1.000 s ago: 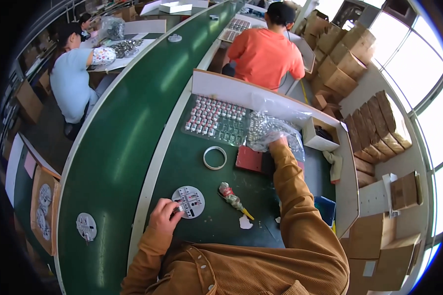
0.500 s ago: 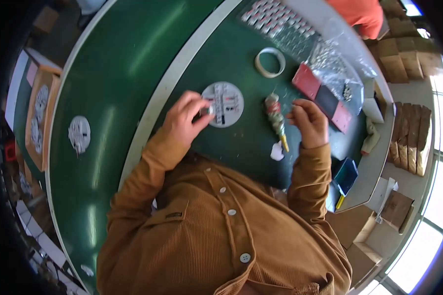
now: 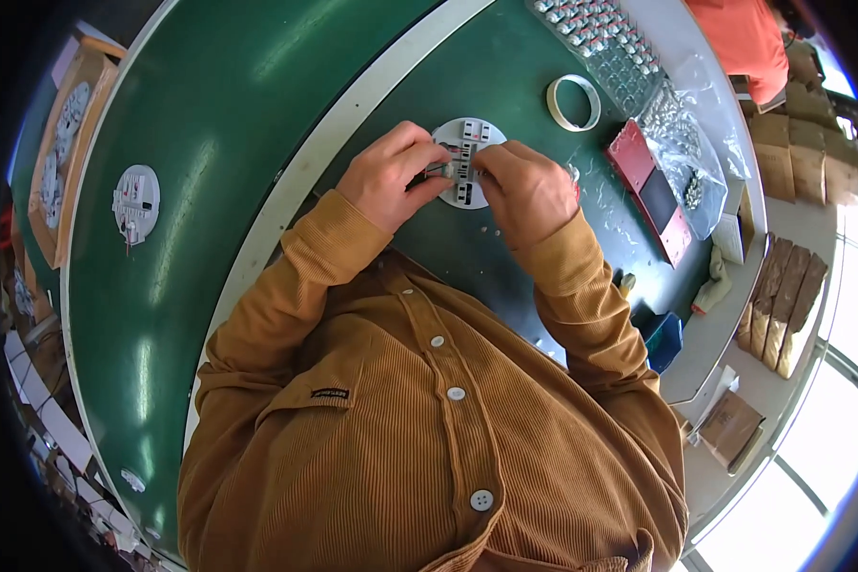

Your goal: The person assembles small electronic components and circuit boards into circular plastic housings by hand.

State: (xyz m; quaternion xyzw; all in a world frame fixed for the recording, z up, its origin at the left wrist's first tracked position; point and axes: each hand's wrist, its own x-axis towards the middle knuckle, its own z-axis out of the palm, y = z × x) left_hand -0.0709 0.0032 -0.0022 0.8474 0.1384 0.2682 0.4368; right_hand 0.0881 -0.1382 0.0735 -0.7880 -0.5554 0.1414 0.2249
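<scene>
A round white plate (image 3: pixel 469 200) lies on the green table, with rows of small white and black parts on it. My left hand (image 3: pixel 391 176) is at the plate's left side, thumb and fingertips closed on a small silvery cylindrical part (image 3: pixel 445 170) held over the plate. My right hand (image 3: pixel 529 195) reaches over the plate's right side, fingers pinched together at the small parts. What the right fingertips hold, if anything, is hidden. The tape-wrapped tool with a yellow tip is mostly covered by my right hand and forearm.
A roll of tape (image 3: pixel 574 103) stands beyond my right hand. Farther right are a red and black box (image 3: pixel 650 191), a plastic bag of small metal parts (image 3: pixel 672 124) and a clear tray (image 3: pixel 596 43). Another plate (image 3: pixel 135 205) lies on the left surface. A person (image 3: pixel 742 43) is at the far right.
My right hand has moved left from beside the tape-wrapped tool to the plate. My left hand stays at the plate with the small cylindrical part. The whole view has shifted somewhat.
</scene>
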